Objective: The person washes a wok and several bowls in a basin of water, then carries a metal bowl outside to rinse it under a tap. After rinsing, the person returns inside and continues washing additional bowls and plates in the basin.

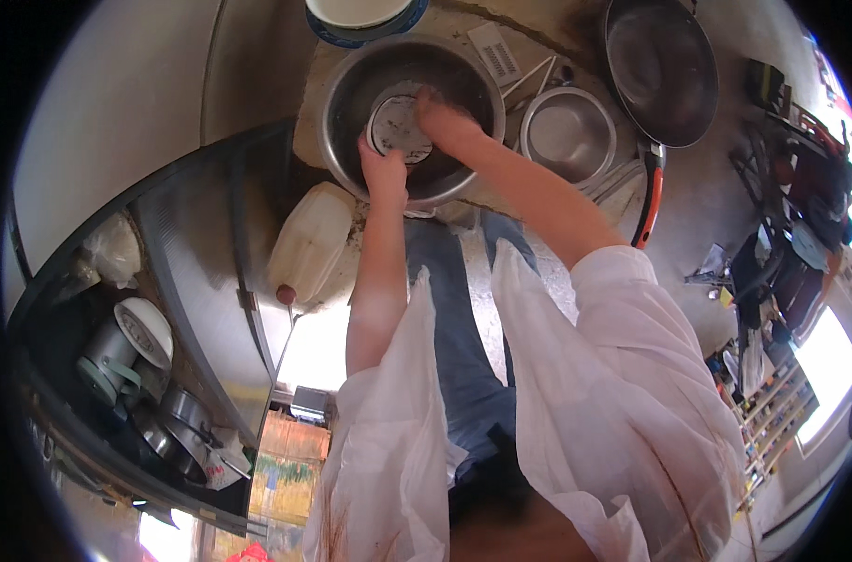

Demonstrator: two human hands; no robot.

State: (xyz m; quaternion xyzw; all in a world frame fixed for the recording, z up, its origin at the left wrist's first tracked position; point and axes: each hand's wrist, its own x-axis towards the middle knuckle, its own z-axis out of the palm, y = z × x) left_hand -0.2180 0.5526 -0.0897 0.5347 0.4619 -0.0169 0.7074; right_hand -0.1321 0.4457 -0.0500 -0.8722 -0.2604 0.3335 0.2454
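Over a wide metal basin (346, 103), I hold a small round bowl (394, 120) with a pale, dark-specked inside. My left hand (384, 169) grips its near left edge, with the thumb over the rim. On the bowl's right side lies my right hand (442, 122), its fingers curled and bent down against the bowl. Whether a cloth or scrubber is under those fingers is hidden. The bottom of the basin is dark and partly covered by the bowl and hands.
Right of the basin sit an empty metal bowl (568, 139) and a frying pan (660, 70) with an orange-black handle (649, 201). A white dish (360, 9) stands behind. A plastic jug (314, 239) lies near left, beside a cabinet holding pots (184, 412).
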